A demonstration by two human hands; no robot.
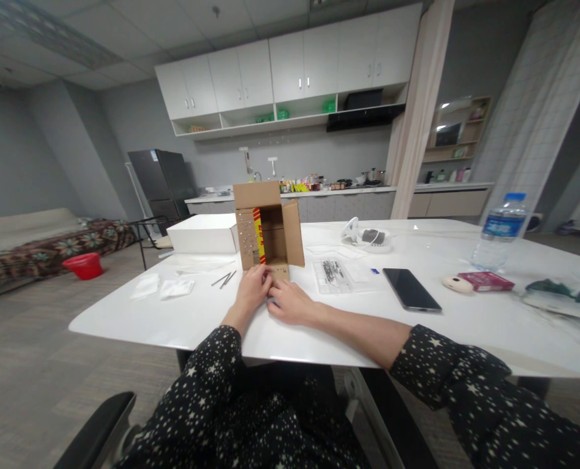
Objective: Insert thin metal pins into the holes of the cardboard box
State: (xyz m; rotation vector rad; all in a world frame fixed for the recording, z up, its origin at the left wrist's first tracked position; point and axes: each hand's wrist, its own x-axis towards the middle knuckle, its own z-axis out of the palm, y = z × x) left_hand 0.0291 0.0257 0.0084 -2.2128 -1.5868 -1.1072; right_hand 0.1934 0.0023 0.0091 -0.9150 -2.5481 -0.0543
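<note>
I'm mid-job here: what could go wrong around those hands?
The left hand and right hand are at the front lower flap of the cardboard box; pressing hard there might tip or shift it.
The clear plastic case with small dark parts lies beyond the right forearm; a sweep could scatter them.
The thin dark rods lie loose beside the left hand and could get knocked.

A blue-capped bottle (498, 234) stands just behind a magenta box (488, 281), near a dark phone (411, 290).
</note>
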